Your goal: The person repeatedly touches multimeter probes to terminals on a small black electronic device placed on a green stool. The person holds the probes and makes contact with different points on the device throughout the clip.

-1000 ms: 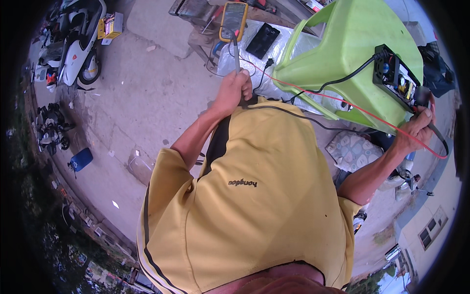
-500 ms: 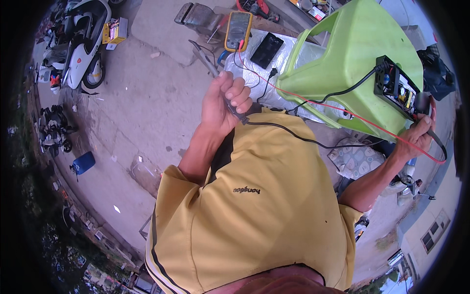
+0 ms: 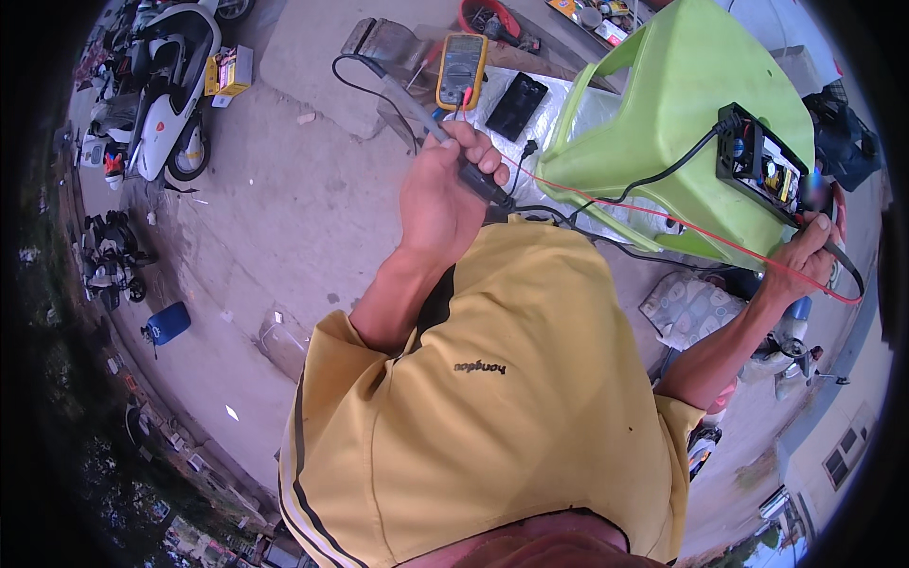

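My left hand (image 3: 453, 180) is closed around a grey, pen-like test probe (image 3: 409, 98). A black lead curves from the probe's upper end. At its lower end, below my fingers, a black cable connector (image 3: 485, 184) joins a cable running right. My right hand (image 3: 803, 256) pinches what looks like the probe of the red test lead (image 3: 696, 227), beside an opened black box (image 3: 760, 163) with circuit parts inside. My fingers hide the probe's tip. The box lies on an overturned-looking green plastic stool (image 3: 677, 123). A yellow multimeter (image 3: 462, 71) sits beyond my left hand.
A black phone-like slab (image 3: 517, 106) lies on silvery sheeting (image 3: 568, 142) left of the stool. A metal vise-like block (image 3: 383, 43) and red bowl (image 3: 488, 19) are behind. A white scooter (image 3: 161, 123), yellow box (image 3: 227, 72) and blue container (image 3: 169, 323) stand leftward.
My left hand has shifted slightly right and up with the probe, whose lead now loops more visibly. The cable from the connector has moved. My right hand stays near the box's end.
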A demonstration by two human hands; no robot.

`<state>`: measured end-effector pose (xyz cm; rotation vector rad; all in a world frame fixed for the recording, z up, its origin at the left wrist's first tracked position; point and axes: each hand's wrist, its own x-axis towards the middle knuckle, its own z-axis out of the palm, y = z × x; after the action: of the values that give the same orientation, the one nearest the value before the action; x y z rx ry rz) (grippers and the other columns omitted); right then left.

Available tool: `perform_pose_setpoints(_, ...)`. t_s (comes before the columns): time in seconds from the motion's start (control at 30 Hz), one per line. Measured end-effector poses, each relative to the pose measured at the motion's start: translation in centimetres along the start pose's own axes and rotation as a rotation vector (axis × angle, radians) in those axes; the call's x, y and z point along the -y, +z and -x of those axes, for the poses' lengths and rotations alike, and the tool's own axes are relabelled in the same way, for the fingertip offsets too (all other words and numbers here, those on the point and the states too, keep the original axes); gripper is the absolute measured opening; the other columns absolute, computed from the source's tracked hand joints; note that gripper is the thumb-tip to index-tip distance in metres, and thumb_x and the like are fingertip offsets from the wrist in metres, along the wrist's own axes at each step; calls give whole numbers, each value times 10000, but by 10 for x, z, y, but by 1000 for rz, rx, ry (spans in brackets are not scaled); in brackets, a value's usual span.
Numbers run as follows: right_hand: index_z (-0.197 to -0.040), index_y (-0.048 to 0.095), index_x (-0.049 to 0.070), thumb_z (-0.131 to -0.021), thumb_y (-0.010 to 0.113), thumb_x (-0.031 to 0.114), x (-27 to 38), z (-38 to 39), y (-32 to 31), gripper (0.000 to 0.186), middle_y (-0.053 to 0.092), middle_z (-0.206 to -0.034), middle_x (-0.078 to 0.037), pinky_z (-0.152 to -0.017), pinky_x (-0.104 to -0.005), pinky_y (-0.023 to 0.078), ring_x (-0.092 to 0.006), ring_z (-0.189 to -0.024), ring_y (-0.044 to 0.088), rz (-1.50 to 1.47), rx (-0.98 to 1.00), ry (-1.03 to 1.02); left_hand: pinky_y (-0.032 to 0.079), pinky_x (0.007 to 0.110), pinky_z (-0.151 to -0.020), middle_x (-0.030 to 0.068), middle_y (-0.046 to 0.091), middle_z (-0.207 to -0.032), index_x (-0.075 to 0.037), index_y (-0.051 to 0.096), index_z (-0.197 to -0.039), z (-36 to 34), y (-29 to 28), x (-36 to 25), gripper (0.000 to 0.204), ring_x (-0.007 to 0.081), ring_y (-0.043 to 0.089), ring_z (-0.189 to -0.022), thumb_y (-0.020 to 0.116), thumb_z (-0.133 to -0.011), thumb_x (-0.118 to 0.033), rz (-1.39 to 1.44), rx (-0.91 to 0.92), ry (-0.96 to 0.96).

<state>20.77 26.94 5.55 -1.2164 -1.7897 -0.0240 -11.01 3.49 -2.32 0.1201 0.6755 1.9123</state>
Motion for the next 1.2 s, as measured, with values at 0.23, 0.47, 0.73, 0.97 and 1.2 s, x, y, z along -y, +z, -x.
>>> perform_pose_setpoints(0.23,-889,670,19,-1033,498,323,-18,-1,-3,378,655,-757,-58,-703,-293,476,-148,-717,588,-2,41,23,466,331,-794,47,529,-957,-6,575,-1085,25,-24,41,156,156,508,-880,529,-1013,-136,-215,-123,-400)
perform_pose_setpoints(0.47,-927,681,-2,-1030,505,324,-5,1,1,384,616,-738,-19,-553,-222,356,-63,-600,458,-25,4,23,537,403,-943,153,667,-1114,17,619,-1204,28,-40,21,283,237,642,-1058,588,-995,-170,-354,27,-602)
perform_pose_setpoints(0.73,-897,665,12,-1030,520,303,-11,-1,-1,351,643,-808,-49,-695,-258,464,-115,-730,579,-75,52,57,631,376,-808,191,702,-1098,35,640,-1188,18,-74,7,284,284,714,-985,641,-950,-121,-533,261,-665)
perform_pose_setpoints(0.97,-917,679,16,-1031,515,306,-6,-1,-2,353,658,-817,-62,-718,-276,482,-131,-749,602,-4,37,22,622,347,-774,163,717,-1010,9,677,-1102,16,-69,24,207,253,718,-919,651,-952,-132,-501,178,-568)
perform_pose_setpoints(1.2,-925,684,18,-1032,504,293,-16,-2,-4,346,675,-808,-60,-714,-293,496,-145,-733,618,50,52,27,585,377,-822,174,713,-999,-27,576,-1085,19,-73,31,247,245,708,-926,577,-1013,-263,-482,284,-558)
